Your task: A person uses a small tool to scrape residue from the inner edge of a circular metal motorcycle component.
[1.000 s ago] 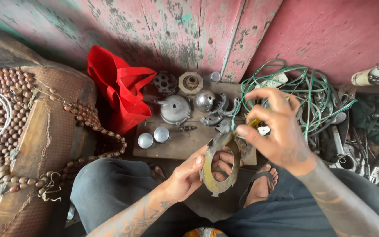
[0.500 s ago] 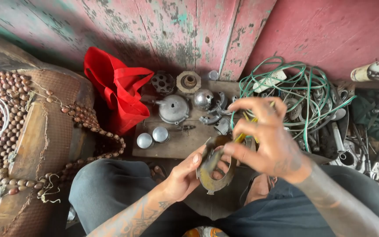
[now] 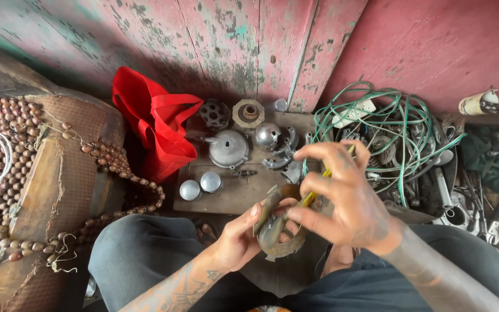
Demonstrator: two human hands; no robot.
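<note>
Rusty metal ring gripped in left hand over lap; right hand pinches yellow-handled tool against it. Red bag, green wire behind on floor.

One red bag — two small round metal caps.

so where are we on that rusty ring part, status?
Done: housings and caps lie apart on the board. In hand: left hand holds the rusty ring part; right hand works a yellow-handled tool into it. Left: ring not set down yet.
</note>
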